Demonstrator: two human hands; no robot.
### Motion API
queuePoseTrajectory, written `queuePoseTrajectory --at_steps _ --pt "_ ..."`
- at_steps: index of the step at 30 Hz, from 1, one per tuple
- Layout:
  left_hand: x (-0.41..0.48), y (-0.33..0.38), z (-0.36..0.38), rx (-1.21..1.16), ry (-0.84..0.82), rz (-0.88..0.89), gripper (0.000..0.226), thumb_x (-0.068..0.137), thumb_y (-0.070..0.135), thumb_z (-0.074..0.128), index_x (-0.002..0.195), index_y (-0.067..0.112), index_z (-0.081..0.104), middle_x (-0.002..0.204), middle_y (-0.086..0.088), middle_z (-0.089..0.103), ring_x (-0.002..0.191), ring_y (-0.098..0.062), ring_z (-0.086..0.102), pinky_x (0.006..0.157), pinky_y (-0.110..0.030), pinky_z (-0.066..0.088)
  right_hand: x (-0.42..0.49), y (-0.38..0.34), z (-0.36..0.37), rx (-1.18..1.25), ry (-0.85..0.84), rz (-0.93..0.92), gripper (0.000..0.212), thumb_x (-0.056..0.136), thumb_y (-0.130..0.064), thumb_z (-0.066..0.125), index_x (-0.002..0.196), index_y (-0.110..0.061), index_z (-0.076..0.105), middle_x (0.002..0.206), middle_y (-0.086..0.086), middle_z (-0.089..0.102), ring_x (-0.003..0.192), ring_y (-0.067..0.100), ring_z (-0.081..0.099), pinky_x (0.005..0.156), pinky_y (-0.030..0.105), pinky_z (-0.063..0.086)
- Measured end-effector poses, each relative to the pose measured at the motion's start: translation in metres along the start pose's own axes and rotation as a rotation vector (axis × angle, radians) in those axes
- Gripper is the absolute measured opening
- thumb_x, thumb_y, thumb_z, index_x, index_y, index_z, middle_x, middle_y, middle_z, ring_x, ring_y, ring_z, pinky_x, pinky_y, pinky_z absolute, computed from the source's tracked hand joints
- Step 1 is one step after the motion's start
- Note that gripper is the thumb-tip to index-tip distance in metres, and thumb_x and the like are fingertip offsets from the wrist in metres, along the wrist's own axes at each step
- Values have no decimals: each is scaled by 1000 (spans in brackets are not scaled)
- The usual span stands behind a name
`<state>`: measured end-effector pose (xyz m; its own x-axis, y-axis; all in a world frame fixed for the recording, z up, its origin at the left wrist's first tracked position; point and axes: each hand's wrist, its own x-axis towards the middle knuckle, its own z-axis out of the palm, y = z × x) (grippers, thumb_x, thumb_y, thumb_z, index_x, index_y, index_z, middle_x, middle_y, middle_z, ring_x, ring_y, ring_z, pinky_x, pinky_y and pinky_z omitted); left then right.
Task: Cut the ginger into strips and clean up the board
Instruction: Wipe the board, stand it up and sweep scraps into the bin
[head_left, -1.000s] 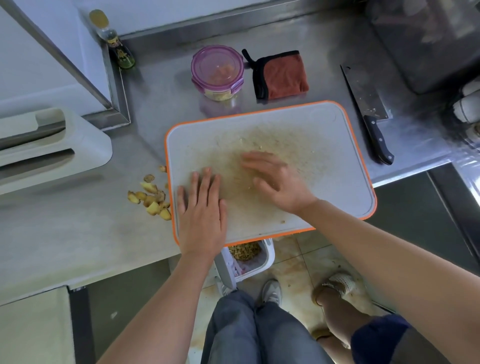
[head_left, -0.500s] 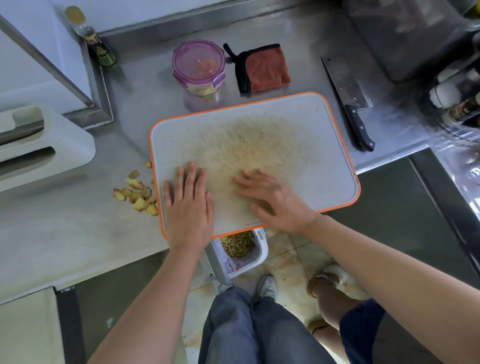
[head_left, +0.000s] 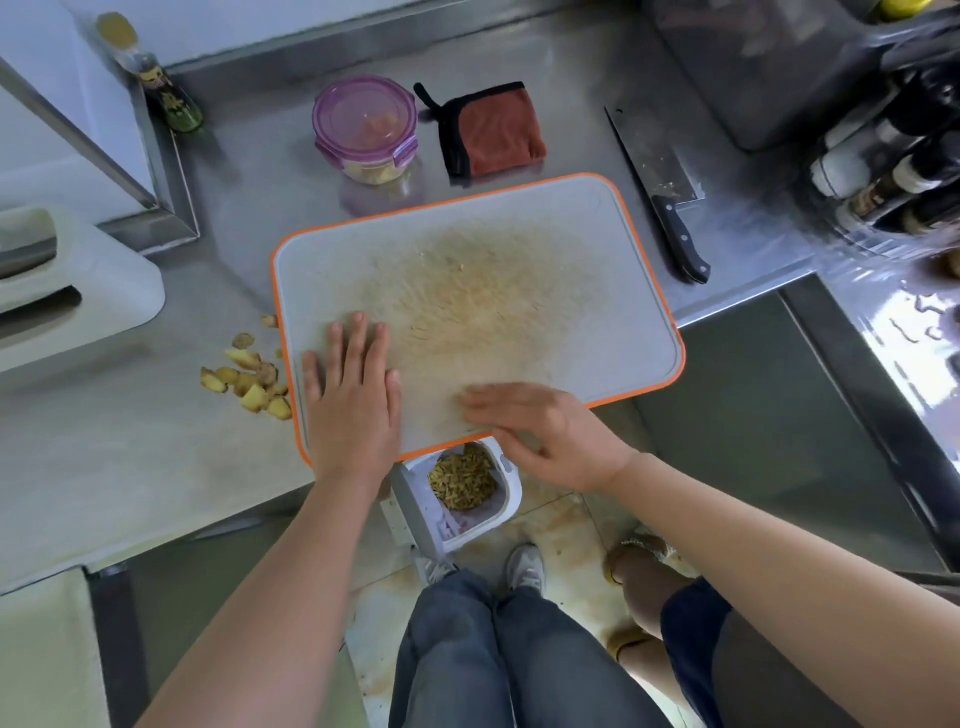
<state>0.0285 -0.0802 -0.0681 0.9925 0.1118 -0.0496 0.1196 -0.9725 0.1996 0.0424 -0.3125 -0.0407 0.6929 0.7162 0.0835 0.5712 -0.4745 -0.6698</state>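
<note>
A white cutting board (head_left: 597, 249) with an orange rim lies on the steel counter, its near edge jutting past the counter's edge. A yellow-brown ginger stain covers its middle. My left hand (head_left: 353, 400) lies flat on the board's near left corner, fingers straight. My right hand (head_left: 545, 434) sits at the board's near edge with fingers straight, blurred. Just below that edge stands a small white bin (head_left: 462, 499) holding ginger strips (head_left: 462, 480). A cleaver (head_left: 660, 192) lies on the counter right of the board.
Ginger peel and offcuts (head_left: 249, 379) lie on the counter left of the board. A purple-lidded container (head_left: 366, 127) and a folded red cloth (head_left: 493, 130) sit behind it. Bottles (head_left: 883, 176) crowd the right. Another person's legs (head_left: 644, 582) stand beside mine.
My right hand has slid from the board's middle toward me to the near edge above the bin. My left hand has stayed flat on the board.
</note>
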Motion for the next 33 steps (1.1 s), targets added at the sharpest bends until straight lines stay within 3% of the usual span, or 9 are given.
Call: queuePoseTrajectory --at_steps 2,5,7,10,14,18,22,26,33 --pt "1 0 0 -1 -7 -5 53 103 30 27 154 18 21 163 0 10 150 -22 2 121 -50 2 -2 2 -4 -47 82 73 42 91 -10 45 131 -8 57 145 8 46 137 21 39 112 36 35" --pt "-5 -1 -2 57 17 -19 54 103 33 26 155 20 17 163 -2 3 150 -24 -4 119 -49 -8 -2 13 -3 -203 138 295 53 92 -23 40 142 -8 43 155 10 29 146 24 21 119 45 17" --pt "-15 0 -2 76 12 9 54 104 36 20 154 20 15 163 -3 4 150 -24 -3 119 -48 -9 -10 11 1 -164 56 208 50 94 -26 39 140 -8 46 151 10 36 144 24 25 119 47 17" --pt "-22 0 1 36 -45 1 55 103 41 12 155 23 6 163 1 1 150 -20 -5 120 -47 -6 -21 0 3 -16 -1 38 39 95 -18 44 131 -10 58 140 7 52 135 20 42 113 40 33" --pt "-20 -2 1 27 -63 -4 56 102 40 14 153 25 -3 162 3 -7 149 -19 -11 120 -47 -8 -23 0 6 -30 78 143 47 91 -15 45 138 -9 49 149 6 40 143 20 27 120 40 17" --pt "-23 1 3 48 -43 -10 56 102 38 18 154 22 2 163 0 -1 150 -21 -4 119 -48 -4 -34 -5 8 30 -7 59 43 92 -11 47 135 -11 54 145 4 47 139 16 35 115 39 30" --pt "-23 1 4 55 -55 -16 55 102 39 14 153 24 -3 162 1 -5 150 -20 -6 120 -47 -5 -33 -2 8 -79 99 190 50 92 -18 44 141 -11 46 152 5 36 145 18 24 120 45 13" --pt "-23 1 4 58 -48 -8 56 102 38 14 153 24 -4 162 1 -6 150 -21 -7 120 -49 -3 -43 -7 12 -35 50 66 46 91 -7 48 137 -11 51 144 2 48 137 14 39 117 40 25" --pt "-23 1 4 78 -53 -7 58 100 40 8 154 23 -3 162 1 -6 150 -21 -9 121 -49 -2 -39 -11 7 20 151 114 44 89 -5 40 130 -9 57 124 5 64 118 17 58 116 35 29"
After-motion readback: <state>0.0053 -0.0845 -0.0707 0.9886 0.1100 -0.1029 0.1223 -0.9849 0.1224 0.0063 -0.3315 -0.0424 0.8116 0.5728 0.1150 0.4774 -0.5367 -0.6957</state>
